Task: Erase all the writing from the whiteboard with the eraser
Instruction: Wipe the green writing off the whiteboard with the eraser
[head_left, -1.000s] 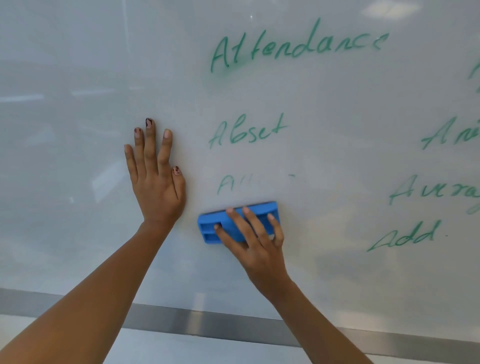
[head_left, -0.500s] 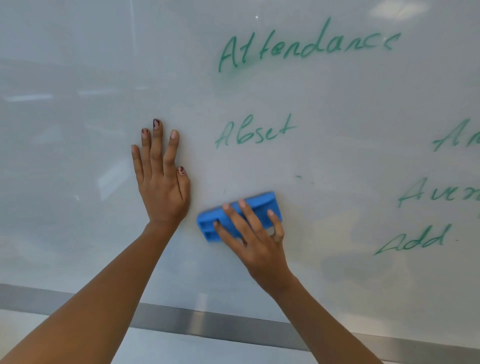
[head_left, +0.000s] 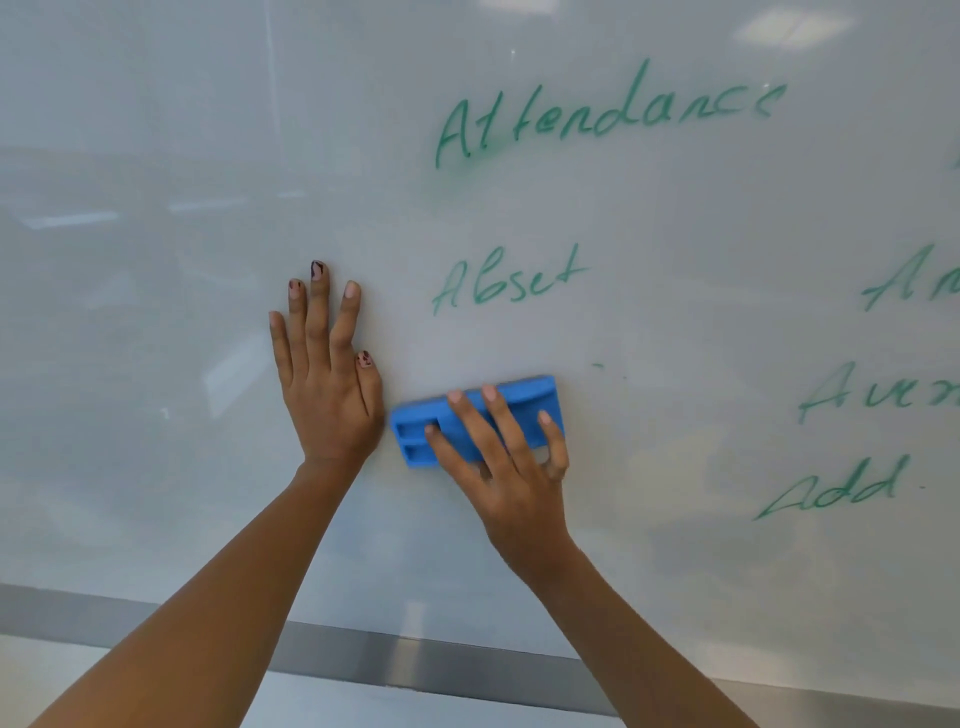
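The whiteboard (head_left: 156, 312) fills the view, with green words on it: "Attendance" (head_left: 608, 111) at the top and "Abset" (head_left: 506, 283) below it. My right hand (head_left: 511, 467) grips the blue eraser (head_left: 524, 400) and holds it flat against the board under "Abset"; my fingers lie over its back and my little finger hooks round its right end. My left hand (head_left: 324, 379) presses flat on the board just left of the eraser, fingers straight and pointing up. A tiny green fleck (head_left: 598, 366) sits right of the eraser.
More green words run down the right side: a cut-off "An" (head_left: 914, 283), "Aver" (head_left: 878, 395) and "Add" (head_left: 836, 491). The board's grey metal bottom rail (head_left: 467, 670) crosses the lower view. The left half of the board carries no writing.
The faint "All" under "Abset" is gone; the eraser slid up over it and a little left. My left hand stayed flat on the board.
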